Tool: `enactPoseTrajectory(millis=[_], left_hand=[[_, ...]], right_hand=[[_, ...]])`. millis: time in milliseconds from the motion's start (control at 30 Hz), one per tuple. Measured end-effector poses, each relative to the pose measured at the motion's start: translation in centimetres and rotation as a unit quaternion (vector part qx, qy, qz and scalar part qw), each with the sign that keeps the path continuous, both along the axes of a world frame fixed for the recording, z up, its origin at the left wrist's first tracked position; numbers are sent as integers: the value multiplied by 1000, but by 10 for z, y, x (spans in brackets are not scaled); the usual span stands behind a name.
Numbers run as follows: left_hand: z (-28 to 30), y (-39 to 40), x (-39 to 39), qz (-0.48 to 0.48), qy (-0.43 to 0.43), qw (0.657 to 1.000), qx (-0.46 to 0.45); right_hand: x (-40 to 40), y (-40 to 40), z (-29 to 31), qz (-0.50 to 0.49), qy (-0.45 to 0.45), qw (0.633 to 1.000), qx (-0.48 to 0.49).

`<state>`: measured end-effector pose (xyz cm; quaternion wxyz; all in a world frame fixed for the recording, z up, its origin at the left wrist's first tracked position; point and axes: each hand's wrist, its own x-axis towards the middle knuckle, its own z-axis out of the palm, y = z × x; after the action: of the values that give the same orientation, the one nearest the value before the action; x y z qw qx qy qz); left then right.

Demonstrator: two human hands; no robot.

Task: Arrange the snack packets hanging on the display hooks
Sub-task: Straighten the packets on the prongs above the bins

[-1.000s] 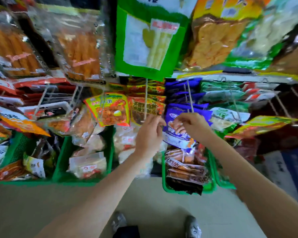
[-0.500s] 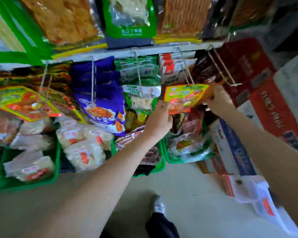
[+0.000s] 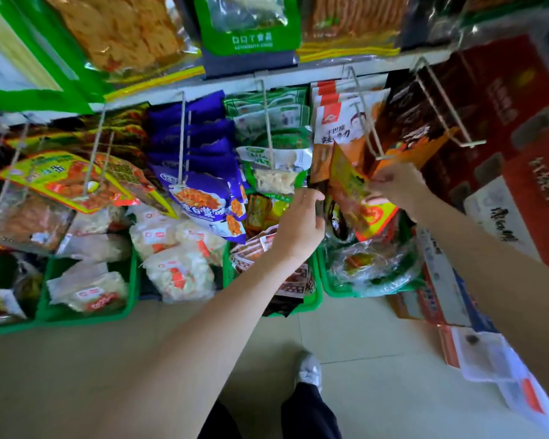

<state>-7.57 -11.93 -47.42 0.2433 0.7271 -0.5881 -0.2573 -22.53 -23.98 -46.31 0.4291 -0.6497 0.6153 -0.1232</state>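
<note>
My left hand (image 3: 300,223) curls at the dark edge of a flat orange-and-yellow foil snack packet (image 3: 358,201); my right hand (image 3: 393,185) pinches its other side, just below the wire display hook (image 3: 370,128). Light, crinkly, probably slippery: best held near the top hole.

Bright, even light; wide-angle bending at edges, slight motion blur throughout.
</note>
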Motion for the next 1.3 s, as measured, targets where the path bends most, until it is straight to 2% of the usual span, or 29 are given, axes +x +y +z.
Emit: enactPoseTrajectory(millis=[67,133,200,267,367,500,600,733,833,933,1067,1167,1233,1300], left_hand=[[-3,9,4,-19,9,1000,-17],[-3,18,14,-35,24,998,-41],[0,28,30,-46,27,998,-38],[5,43,54,-34,59,998,5],[17,77,108,26,132,989,61],[26,131,203,105,128,984,60],[17,172,281,188,152,969,59],[-3,216,385,253,178,947,83],[-8,225,451,261,175,944,97],[-7,214,495,255,183,945,94],[-11,193,525,244,170,952,78],[-11,182,530,220,160,960,63],[-4,177,526,189,122,973,48],[-5,177,522,174,112,978,34]], right_hand=[[7,25,1,-23,-82,990,110],[22,47,1,28,-79,987,138],[45,64,5,125,-43,983,129],[76,80,12,194,-39,972,127],[133,103,18,245,-58,959,130],[233,140,17,313,-39,947,65],[321,180,17,363,-19,931,18],[429,227,5,353,-19,936,-7],[490,242,-4,309,-34,950,22],[534,239,-14,277,-47,960,8],[563,227,-18,252,0,966,-52],[560,222,-18,214,-20,974,-68],[551,218,-16,207,-34,974,-84],[544,214,-13,212,-51,974,-66]])
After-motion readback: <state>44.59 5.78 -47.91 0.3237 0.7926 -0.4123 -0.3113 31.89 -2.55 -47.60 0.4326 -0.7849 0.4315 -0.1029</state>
